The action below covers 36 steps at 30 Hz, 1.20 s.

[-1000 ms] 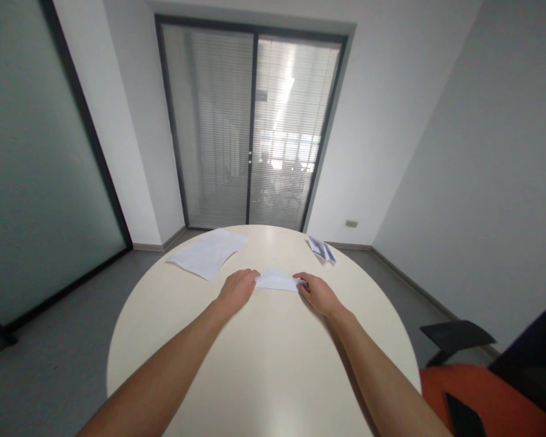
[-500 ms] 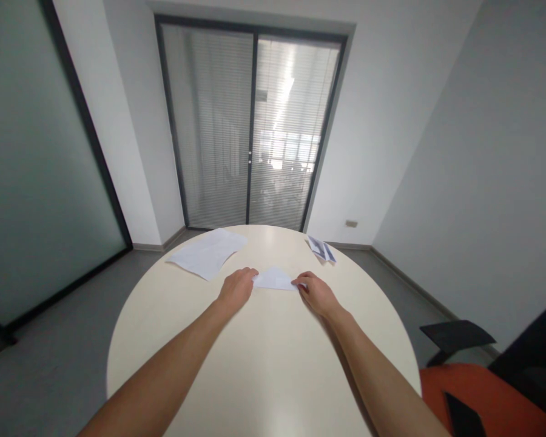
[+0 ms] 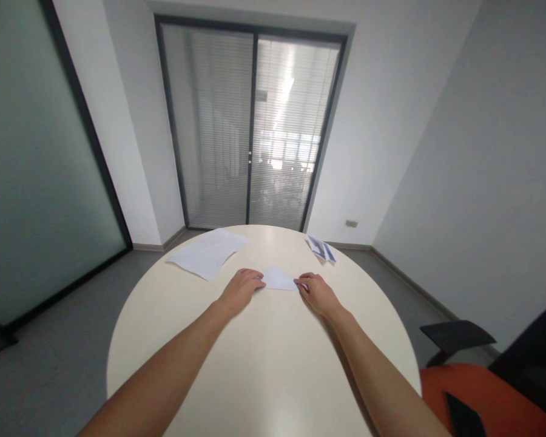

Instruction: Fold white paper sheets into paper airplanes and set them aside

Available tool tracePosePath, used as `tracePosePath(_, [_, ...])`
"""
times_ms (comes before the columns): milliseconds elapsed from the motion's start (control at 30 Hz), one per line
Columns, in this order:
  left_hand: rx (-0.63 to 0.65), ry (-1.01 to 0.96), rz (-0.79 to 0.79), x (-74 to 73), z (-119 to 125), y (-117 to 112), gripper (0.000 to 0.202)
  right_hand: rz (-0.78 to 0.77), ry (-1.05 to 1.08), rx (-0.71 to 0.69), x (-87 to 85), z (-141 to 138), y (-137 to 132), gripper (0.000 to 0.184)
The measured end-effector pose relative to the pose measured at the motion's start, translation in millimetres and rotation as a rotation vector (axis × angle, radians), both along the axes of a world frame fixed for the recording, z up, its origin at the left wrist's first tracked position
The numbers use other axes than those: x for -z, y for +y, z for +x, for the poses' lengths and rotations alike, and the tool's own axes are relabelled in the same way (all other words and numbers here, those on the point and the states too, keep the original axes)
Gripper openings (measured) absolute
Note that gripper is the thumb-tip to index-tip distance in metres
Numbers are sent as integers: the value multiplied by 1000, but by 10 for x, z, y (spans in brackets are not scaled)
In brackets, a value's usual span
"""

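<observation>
Head view: my left hand (image 3: 241,290) and right hand (image 3: 316,292) rest on the round table (image 3: 264,364), just past its middle. Their fingertips meet either end of a small folded paper (image 3: 278,280); whether they are pinching or pressing, I cannot tell. I judge it light, thin and easily creased, best held by its ends. A flat sheet (image 3: 208,252) lies near the far left edge.

Office meeting room – round table (image 3: 264,364), blinded glass doors (image 3: 250,127) (frosted partition (image 3: 31,164) alongside).

Round cream tabletop (image 3: 264,370), grey floor (image 3: 50,370), white walls (image 3: 464,152), blind-covered glass doors (image 3: 218,127) dead ahead, daylight glowing through, frosted glass partition (image 3: 27,158) on the left, orange chair (image 3: 486,397) low on the right
</observation>
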<state>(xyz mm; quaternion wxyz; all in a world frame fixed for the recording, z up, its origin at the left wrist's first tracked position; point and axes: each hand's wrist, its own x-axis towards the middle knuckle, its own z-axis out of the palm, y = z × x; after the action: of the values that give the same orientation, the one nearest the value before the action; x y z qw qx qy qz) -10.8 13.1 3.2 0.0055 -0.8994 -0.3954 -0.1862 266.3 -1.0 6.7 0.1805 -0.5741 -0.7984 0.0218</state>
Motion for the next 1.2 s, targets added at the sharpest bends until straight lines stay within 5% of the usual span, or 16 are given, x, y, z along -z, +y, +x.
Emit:
tracePosePath(367, [35,59,8,34,138,-173,43,68,-198,58,-146,-235,-79,32])
tracePosePath(567, [14,74,-2,60,169,-193,48,38,-80,-223,-76,-468,-135,39])
tracePosePath(733, [-10,85,-45,71,176,-214,52,-74,-25,-376,32,-457,-123,62])
tracePosePath(967, [-76,139,-211,93,204,-238,59,-315,-59,-154,55,-390,-108,92])
tracePosePath(1200, [-80,153,-229,94,216,-244,59,-297,-99,-22,-13,-335,-156,86])
